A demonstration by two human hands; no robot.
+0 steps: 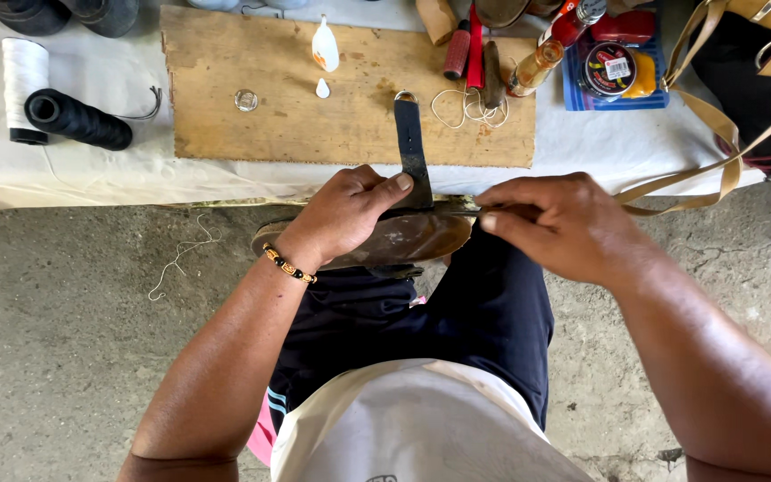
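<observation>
- Under the left hand (345, 214) lies a brown shoe sole (403, 239), resting on the person's lap; the fingers curl over its upper edge and the thumb presses a black strap (411, 147) against it, so this hand is closed in a grip on sole and strap.
- Just beside it, the right hand (559, 223) pinches with thumb and forefinger at the toe end of the sole; what it nips is too small to tell.
- Around the left wrist sits a beaded bracelet (289, 265).
- Beyond both hands, the strap runs up onto a worn wooden board (269, 98), ending in a metal ring.
- Past the left hand on the board stand a small white glue bottle (325, 46) and a loop of pale thread (466, 107).
- Far left of the left hand lie a black thread spool (78, 118) and a white thread spool (24, 76).
- Right of the right hand trail tan bag straps (716, 170).
</observation>
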